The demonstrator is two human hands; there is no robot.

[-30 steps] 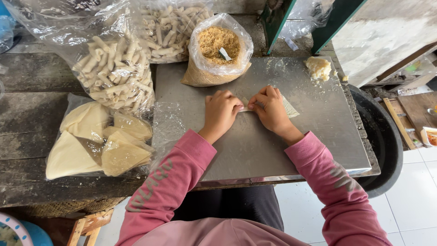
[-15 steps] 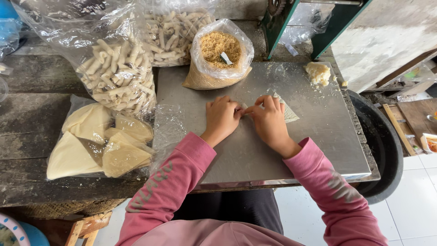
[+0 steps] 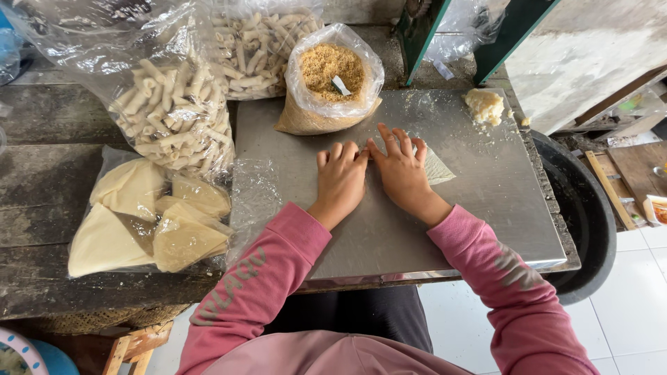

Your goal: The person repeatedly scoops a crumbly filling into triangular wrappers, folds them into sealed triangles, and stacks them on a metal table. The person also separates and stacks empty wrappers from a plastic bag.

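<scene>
Both hands are lying palm-down and side by side on the steel table [image 3: 486, 208], the left hand [image 3: 342, 178] with fingers flat and the right hand [image 3: 401, 170] with fingers spread, pressing a thin pale wrapper [image 3: 436, 169] as if to roll it tight. To the left, bagged triangular wrappers [image 3: 142, 219] are sitting within reach. Farther off, a bag of crumbs [image 3: 333, 76], finished rolls [image 3: 174, 114] and a dough lump [image 3: 484, 106] are waiting.

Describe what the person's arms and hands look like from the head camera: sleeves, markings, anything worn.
Both arms wear long pink sleeves, the left sleeve and right sleeve, each with a faded grey print along the forearm and ribbed cuffs at the wrist. The left hand and right hand are bare: no gloves, rings or watch visible.
</scene>
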